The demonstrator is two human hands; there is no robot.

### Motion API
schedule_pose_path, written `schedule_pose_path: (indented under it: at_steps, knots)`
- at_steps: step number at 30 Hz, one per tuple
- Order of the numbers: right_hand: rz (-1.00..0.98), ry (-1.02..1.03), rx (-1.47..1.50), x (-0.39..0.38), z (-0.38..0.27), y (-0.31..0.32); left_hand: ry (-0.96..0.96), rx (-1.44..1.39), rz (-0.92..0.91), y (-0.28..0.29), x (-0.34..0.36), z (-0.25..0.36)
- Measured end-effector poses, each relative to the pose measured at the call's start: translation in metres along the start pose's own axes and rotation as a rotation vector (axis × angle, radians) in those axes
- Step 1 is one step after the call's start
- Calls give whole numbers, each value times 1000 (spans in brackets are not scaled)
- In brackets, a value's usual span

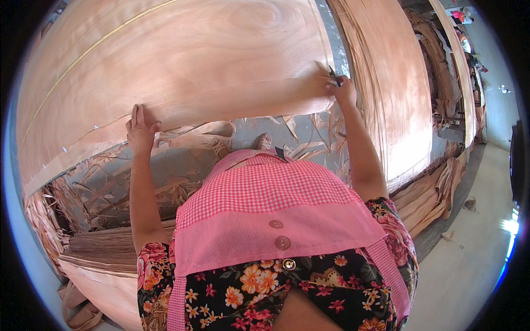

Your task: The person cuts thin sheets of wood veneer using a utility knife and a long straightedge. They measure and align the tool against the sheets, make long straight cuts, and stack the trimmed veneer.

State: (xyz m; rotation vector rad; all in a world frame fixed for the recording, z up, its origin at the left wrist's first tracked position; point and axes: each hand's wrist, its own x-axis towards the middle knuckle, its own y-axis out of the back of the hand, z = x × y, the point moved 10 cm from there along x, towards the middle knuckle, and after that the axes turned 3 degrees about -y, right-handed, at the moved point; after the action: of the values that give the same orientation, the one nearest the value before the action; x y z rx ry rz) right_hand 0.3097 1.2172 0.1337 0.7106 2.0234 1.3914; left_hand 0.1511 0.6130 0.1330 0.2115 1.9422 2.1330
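A broad sheet of pale reddish wood veneer [221,66] spreads in front of me, its near edge uneven. A thin crack runs through it near my left hand [142,129], which lies on the sheet close to that edge with its fingers stretched out. At the sheet's right near corner, my right hand [343,91] is closed around a small dark pointed tool [334,76] that looks like a knife. Its tip points up and away from me, and the grip is partly hidden by my fingers. A narrow yellowish line [99,41] curves across the sheet's far left.
Stacked veneer [381,83] rises just right of the sheet. Another veneer stack [99,254] stands at the lower left. Torn veneer scraps [298,129] litter the grey floor around my feet [265,141]. Farther right, a pale walkway [458,237] runs past, and people [462,17] show small at the far right.
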Motion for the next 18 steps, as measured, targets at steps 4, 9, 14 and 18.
schedule_pose_path:
  at_steps: [4, 9, 14, 18]
  knots:
    - [-133, -42, 303, -7, 24, 2, 35, -21, 23, -5, -7, 0]
    - [-290, 68, 687, -68, 7, 49, -11, -97, 113, 3, -13, 5]
    - [-289, 251, 963, -85, -6, 89, 50, -38, 65, 4, -23, 3]
    - [-222, 267, 861, -79, -32, 96, 27, -75, 135, 8, -27, -13]
